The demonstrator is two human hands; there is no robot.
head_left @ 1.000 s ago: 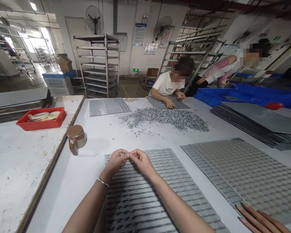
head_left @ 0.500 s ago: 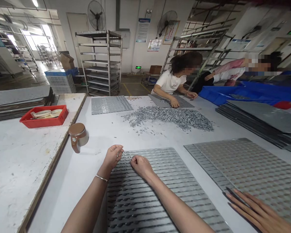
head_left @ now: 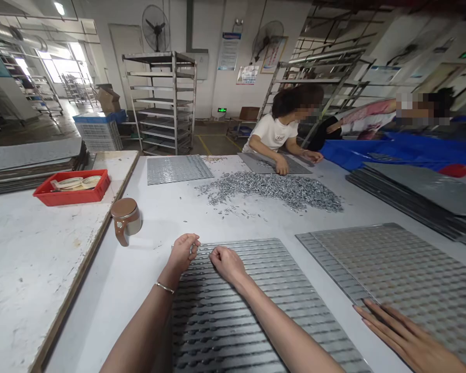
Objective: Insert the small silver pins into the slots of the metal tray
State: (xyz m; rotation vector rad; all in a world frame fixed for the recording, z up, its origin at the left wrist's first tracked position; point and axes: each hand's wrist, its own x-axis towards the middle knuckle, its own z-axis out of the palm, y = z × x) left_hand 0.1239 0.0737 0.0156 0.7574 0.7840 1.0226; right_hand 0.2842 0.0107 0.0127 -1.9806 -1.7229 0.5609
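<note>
My left hand (head_left: 184, 253), with a bracelet at the wrist, is curled closed above the far left corner of a grey ridged tray (head_left: 295, 295). A greyish glint shows among its fingers, too small to name. Just to the right, my right hand (head_left: 228, 265) is closed in a pinch over the tray's far rows; whatever its fingertips grip is hidden. Rows of small dark, shiny pieces (head_left: 205, 298) line the tray's left part. Beyond my hands lies a wide heap of small grey metal pieces (head_left: 275, 187), with a few strays on the near side.
Another person's hand (head_left: 407, 331) lies flat by a second ridged sheet (head_left: 392, 264) at right. A brown-lidded mug (head_left: 127, 216) and a red bin (head_left: 72, 189) stand left. A co-worker in white (head_left: 274, 133) works at a flat sheet (head_left: 248, 161). Grey sheets (head_left: 415, 191) are stacked right.
My hands stay almost where they were, with the left fingers slightly shifted. The neighbouring hand at right has slid a little to the left. The view has tipped slightly.
</note>
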